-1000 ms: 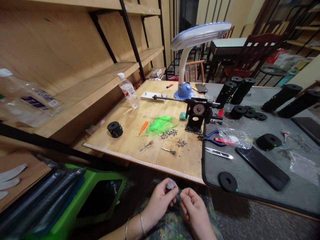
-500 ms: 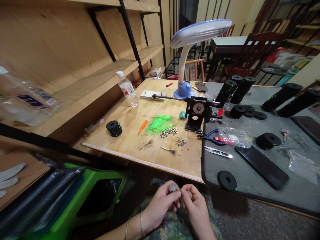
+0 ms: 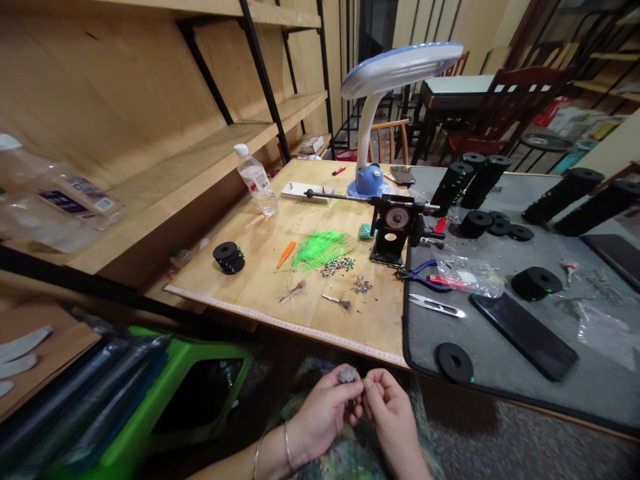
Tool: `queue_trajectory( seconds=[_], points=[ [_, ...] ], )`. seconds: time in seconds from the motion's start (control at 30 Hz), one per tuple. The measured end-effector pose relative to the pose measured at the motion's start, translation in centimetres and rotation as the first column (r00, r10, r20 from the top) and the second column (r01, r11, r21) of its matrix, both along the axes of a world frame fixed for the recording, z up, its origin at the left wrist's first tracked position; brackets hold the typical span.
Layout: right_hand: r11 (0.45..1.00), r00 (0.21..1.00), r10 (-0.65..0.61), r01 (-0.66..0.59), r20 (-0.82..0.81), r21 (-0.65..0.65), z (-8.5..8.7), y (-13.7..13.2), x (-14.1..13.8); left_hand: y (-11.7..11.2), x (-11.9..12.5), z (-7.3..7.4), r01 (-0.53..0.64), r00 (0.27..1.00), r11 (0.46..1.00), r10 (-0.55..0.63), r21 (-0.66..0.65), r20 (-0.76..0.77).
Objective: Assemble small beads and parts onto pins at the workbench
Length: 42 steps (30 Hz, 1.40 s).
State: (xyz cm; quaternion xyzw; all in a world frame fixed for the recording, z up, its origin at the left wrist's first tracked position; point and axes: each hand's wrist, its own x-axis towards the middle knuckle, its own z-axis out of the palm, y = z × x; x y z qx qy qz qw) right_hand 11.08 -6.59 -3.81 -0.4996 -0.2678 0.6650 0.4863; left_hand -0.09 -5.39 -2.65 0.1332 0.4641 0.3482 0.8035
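Note:
Over my lap, below the table's front edge, my left hand (image 3: 334,408) is closed around a small grey fuzzy tuft (image 3: 347,375), which pokes out above the thumb. My right hand (image 3: 391,407) is pinched close beside it, fingertips almost touching the left ones. Whatever lies between the right fingertips is too small to make out. On the wooden table (image 3: 260,280) beyond lie a pile of green strands (image 3: 320,251), many small coloured beads (image 3: 338,266), tiny metal pieces (image 3: 362,285), a grey-tipped bundle (image 3: 337,302) and an orange-handled tool (image 3: 286,255).
A black winding machine (image 3: 393,227) with a long rod stands mid-table before a blue-and-white lamp (image 3: 370,179). Pliers (image 3: 425,275), thread snips (image 3: 436,305), a phone (image 3: 524,335) and black foam discs (image 3: 454,362) lie on the grey mat (image 3: 490,373). A bottle (image 3: 257,183) stands at left.
My hands stay nearly in place, pinched close together over my lap. The grey tuft shows slightly more above the left thumb. The things on the table have not moved.

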Motion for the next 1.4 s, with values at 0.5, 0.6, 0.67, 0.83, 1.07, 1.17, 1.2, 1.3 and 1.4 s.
queue_trajectory(
  seconds=[0.5,0.6,0.67,0.83,1.07,1.17,1.2,1.3,1.4],
  points=[
    [0.998,0.990,-0.061,0.065,0.125,-0.022,-1.4,0.1,1.0,0.5,-0.1,0.6,-0.046,0.996,0.997,0.041,-0.069,-0.073],
    [0.996,0.988,-0.079,0.082,0.129,-0.019,-1.4,0.1,1.1,0.4,0.0,0.5,-0.046,0.992,0.999,0.044,-0.017,-0.122],
    [0.997,0.990,-0.070,0.073,0.124,-0.020,-1.4,0.1,1.0,0.3,0.1,0.3,-0.039,0.990,0.999,0.041,0.020,-0.137],
    [0.998,0.995,-0.040,0.044,0.087,-0.039,-1.2,0.1,0.6,0.3,0.2,0.1,0.010,0.990,0.997,0.001,0.075,-0.141],
    [0.999,0.998,-0.018,0.021,0.068,-0.037,-0.5,0.0,0.7,0.3,0.2,0.0,0.028,0.985,0.992,-0.007,0.120,-0.171],
    [0.999,0.996,-0.007,0.010,0.094,-0.034,-0.4,0.1,0.7,0.2,0.2,0.0,0.067,0.977,0.980,-0.027,0.185,-0.211],
    [0.999,0.995,0.001,0.002,0.099,-0.033,-0.4,0.1,0.7,0.1,0.2,0.0,0.083,0.972,0.974,-0.032,0.211,-0.234],
    [1.000,0.994,0.018,-0.016,0.109,-0.024,-0.2,0.2,0.6,0.1,0.1,0.0,0.127,0.956,0.955,-0.047,0.267,-0.288],
    [1.000,0.990,0.029,-0.028,0.137,-0.006,-0.1,0.2,0.6,0.0,-0.1,0.0,0.107,0.964,0.958,-0.034,0.266,-0.265]
  ],
)
